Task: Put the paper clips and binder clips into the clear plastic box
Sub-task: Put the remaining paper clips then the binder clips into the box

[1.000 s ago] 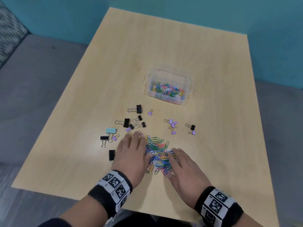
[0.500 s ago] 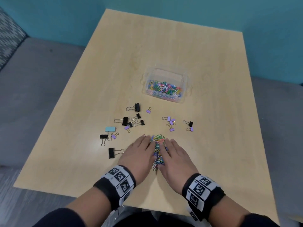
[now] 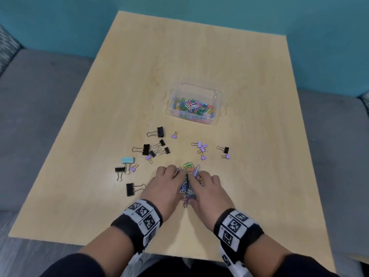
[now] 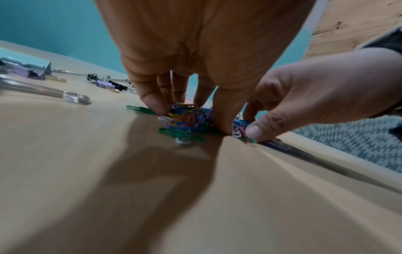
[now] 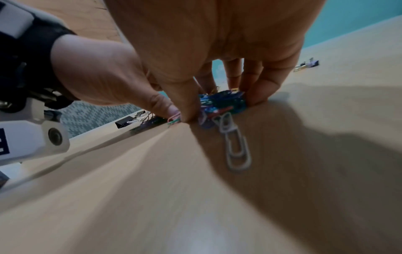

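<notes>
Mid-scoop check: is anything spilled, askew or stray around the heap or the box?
One thing: a white paper clip trails out of the paper clip heap on the near side, outside both hands, and may be missed. The clear plastic box sits upright with nothing spilled beside it.

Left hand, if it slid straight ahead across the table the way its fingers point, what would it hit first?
Probably the loose paper clips just past the left hand fingertips; beyond them, likely the purple binder clips, with the clear box farther on. Depth is uncertain.
</notes>
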A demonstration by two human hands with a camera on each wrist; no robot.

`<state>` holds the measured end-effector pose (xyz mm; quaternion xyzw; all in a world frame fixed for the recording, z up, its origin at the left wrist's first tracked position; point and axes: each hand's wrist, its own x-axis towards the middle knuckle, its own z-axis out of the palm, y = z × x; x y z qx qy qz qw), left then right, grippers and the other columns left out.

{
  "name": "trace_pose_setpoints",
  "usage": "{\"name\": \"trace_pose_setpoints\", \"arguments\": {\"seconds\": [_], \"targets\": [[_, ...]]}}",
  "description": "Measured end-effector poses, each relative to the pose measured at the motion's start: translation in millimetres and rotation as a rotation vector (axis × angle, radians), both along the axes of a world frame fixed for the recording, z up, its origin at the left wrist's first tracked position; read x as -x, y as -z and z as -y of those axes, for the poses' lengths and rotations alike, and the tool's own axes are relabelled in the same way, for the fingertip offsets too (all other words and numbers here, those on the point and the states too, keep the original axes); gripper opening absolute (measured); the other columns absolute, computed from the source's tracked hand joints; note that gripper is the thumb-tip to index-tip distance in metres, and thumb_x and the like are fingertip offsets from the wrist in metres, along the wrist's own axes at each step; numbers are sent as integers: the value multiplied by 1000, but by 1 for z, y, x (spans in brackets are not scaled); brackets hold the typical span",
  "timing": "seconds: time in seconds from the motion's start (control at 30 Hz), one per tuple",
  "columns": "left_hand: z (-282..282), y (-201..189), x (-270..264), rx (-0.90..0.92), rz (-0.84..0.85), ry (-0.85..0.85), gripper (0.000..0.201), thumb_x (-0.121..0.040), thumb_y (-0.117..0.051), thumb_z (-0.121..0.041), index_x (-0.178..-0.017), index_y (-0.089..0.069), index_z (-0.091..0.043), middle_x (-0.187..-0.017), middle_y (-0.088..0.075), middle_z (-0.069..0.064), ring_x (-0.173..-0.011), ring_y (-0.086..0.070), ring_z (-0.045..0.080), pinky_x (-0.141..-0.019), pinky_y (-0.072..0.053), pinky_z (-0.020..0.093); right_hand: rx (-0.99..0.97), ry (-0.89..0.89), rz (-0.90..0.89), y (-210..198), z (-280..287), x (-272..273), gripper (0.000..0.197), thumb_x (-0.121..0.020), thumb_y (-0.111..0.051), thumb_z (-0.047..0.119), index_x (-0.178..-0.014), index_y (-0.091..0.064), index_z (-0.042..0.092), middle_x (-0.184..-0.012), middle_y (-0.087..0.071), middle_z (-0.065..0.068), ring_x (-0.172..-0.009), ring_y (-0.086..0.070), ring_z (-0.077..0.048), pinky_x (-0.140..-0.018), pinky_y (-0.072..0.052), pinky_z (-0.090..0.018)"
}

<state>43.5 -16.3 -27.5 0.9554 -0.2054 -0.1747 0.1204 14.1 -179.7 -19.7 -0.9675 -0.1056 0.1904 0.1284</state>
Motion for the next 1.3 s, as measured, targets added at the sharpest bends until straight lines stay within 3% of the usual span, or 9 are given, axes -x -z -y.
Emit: {"name": "trace_pose_setpoints", "arguments": {"seconds": [0.1,0.23,0.53,0.73,0.8,0.9,1.07,1.17,1.3], "targets": [[1,1,-7,0,24,-9,51,-80,-66,-29,-128,-47,-22,-113,-48,3,-97,-42,25,-75,-45,32,7,-21,8,2,-6,-12,55,-82,-65,19,-132,-42,19,-119,-47,-8,-97,-42,-29,-73,-50,-39],[-2,3,-9,-9,56,-12,28,-73,-71,-13,-97,-58,-21,-92,-51,1,-80,-44,23,-59,-46,33,25,-61,10,2,2,-16,47,-70,-67,3,-111,-47,17,-102,-49,-9,-84,-43,-28,-62,-45,-38],[-7,-5,-6,30,49,11,30,-61,-60,5,-72,-45,-18,-79,-47,3,-67,-39,23,-47,-42,37,-2,-78,-41,-12,10,-22,39,-65,-50,-12,-94,-47,13,-90,-38,-4,-74,-30,-23,-59,-26,-35],[-8,-6,-5,44,50,21,33,-58,-67,4,-71,-47,-19,-76,-47,1,-61,-35,19,-43,-40,36,-75,11,-52,-9,13,-24,25,-79,-59,2,-78,-40,19,-78,-31,4,-61,-34,-22,-54,-25,-31],[-6,-6,-5,64,43,-12,32,-64,-69,-2,-86,-54,-20,-87,-49,2,-68,-43,22,-46,-46,38,-134,59,-129,-11,18,-27,7,-91,-50,13,-86,-46,15,-84,-37,4,-69,-40,-22,-60,-31,-32],[-1,-5,-6,62,39,-3,47,-67,-72,-12,-110,-54,-24,-103,-52,3,-81,-48,25,-54,-52,37,-225,136,-163,-15,24,-28,6,-93,-50,21,-93,-54,16,-90,-46,4,-78,-49,-19,-67,-39,-32],[3,-1,-13,-12,41,67,43,-53,-72,0,-77,-44,-23,-82,-43,-1,-68,-31,16,-44,-37,31,-285,199,-195,-13,32,-32,3,-90,-56,24,-88,-55,23,-84,-46,8,-77,-48,-15,-65,-34,-28],[2,-5,-19,6,38,87,46,-47,-68,5,-70,-40,-23,-74,-43,-2,-65,-24,13,-41,-32,30,-321,222,-198,-14,36,-33,6,-88,-59,24,-83,-55,24,-82,-50,7,-77,-50,-14,-68,-39,-28],[-2,-12,-21,110,-67,-13,30,-59,-68,4,-70,-53,-20,-71,-45,-3,-56,-39,16,-44,-31,28,-397,269,-220,-19,43,-38,9,-85,-62,22,-78,-56,23,-79,-53,6,-73,-50,-8,-65,-37,-22]]}}
